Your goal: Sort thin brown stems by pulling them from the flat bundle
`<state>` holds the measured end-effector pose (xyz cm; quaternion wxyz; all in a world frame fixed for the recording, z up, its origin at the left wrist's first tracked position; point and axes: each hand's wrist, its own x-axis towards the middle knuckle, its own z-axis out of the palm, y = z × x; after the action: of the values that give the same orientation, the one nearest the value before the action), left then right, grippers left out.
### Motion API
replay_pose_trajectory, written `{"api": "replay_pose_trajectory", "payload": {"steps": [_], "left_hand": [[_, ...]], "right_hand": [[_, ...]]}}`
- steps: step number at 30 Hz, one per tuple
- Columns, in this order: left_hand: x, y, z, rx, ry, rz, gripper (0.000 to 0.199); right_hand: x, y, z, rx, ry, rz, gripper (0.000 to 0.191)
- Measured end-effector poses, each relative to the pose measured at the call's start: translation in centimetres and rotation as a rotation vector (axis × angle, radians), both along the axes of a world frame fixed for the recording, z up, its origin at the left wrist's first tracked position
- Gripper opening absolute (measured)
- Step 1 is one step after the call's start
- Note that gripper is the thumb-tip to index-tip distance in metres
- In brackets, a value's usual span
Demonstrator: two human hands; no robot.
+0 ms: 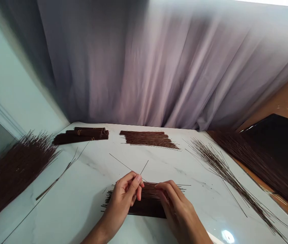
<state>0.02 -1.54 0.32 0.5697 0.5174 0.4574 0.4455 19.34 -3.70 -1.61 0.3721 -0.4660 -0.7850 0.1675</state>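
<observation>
Near the front of the white marbled table, my left hand (127, 191) pinches thin dark sticks between thumb and forefinger; two of them (120, 162) cross and stick out above the fingers. To its right, my right hand (176, 203) is closed with the fingertips bent down at the row of brown sticks (150, 191). What it holds, if anything, is hidden. That row lies side by side between and under both hands, over a dark flat piece (146, 207).
Tied dark bundles (83, 135) and a flat pile of brown sticks (147, 138) lie at the back. A big dark heap (19, 169) and a few loose sticks (57, 179) are left. Long thin sticks (230, 176) spread right, beside another dark heap (258, 162). A curtain (144, 67) hangs behind.
</observation>
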Motion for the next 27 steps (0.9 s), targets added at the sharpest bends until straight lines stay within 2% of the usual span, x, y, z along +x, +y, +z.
{"api": "replay_pose_trajectory", "payload": {"steps": [2,4,6,8,10,12,14,16,17,19,21,22,24,26,27], "left_hand": [[-0.1,-0.3,0.4,0.019,0.031,-0.007,0.04],[-0.1,-0.8,0.9,0.032,0.071,-0.065,0.04],[0.1,-1.4,1.2,0.029,0.105,-0.211,0.04],[0.5,-2.0,1.3,0.026,0.149,-0.39,0.039],[1.0,-2.3,1.2,0.035,0.214,-0.484,0.038],[1.5,-2.2,0.9,0.056,0.273,-0.426,0.041],[1.5,-1.6,0.7,0.092,0.288,-0.29,0.044],[1.2,-0.9,0.7,0.107,0.258,-0.153,0.043],[0.9,-0.6,0.7,0.092,0.229,-0.108,0.042],[0.4,-0.4,0.9,0.028,0.159,-0.077,0.039],[0.0,-0.7,1.1,-0.035,0.094,-0.13,0.038],[0.0,-1.1,1.2,-0.053,0.076,-0.184,0.037],[0.3,-1.8,1.4,-0.067,0.089,-0.311,0.037],[0.7,-2.2,1.3,-0.056,0.149,-0.416,0.037],[0.9,-2.2,1.3,-0.042,0.181,-0.435,0.037]], "right_hand": [[0.5,0.4,0.5,-0.061,0.051,0.032,0.019],[1.5,1.4,1.7,-0.163,0.038,0.121,0.023],[2.7,2.6,3.6,-0.28,-0.022,0.237,0.026],[3.7,3.7,6.1,-0.298,-0.091,0.324,0.025],[4.1,4.2,8.2,-0.171,-0.19,0.365,0.024],[3.7,3.8,9.3,0.058,-0.305,0.343,0.025],[2.8,2.5,8.5,0.297,-0.34,0.263,0.022],[2.0,0.9,6.1,0.411,-0.231,0.17,0.02],[1.6,0.2,4.6,0.383,-0.144,0.14,0.02],[1.4,-0.4,1.9,0.219,-0.017,0.124,0.018],[1.6,0.3,0.7,0.012,0.024,0.148,0.019],[1.9,1.2,0.9,-0.082,0.02,0.18,0.021],[2.5,3.3,2.9,-0.235,-0.029,0.293,0.022],[3.0,5.3,6.0,-0.275,-0.135,0.427,0.019],[3.0,6.0,7.4,-0.227,-0.206,0.466,0.019]]}}
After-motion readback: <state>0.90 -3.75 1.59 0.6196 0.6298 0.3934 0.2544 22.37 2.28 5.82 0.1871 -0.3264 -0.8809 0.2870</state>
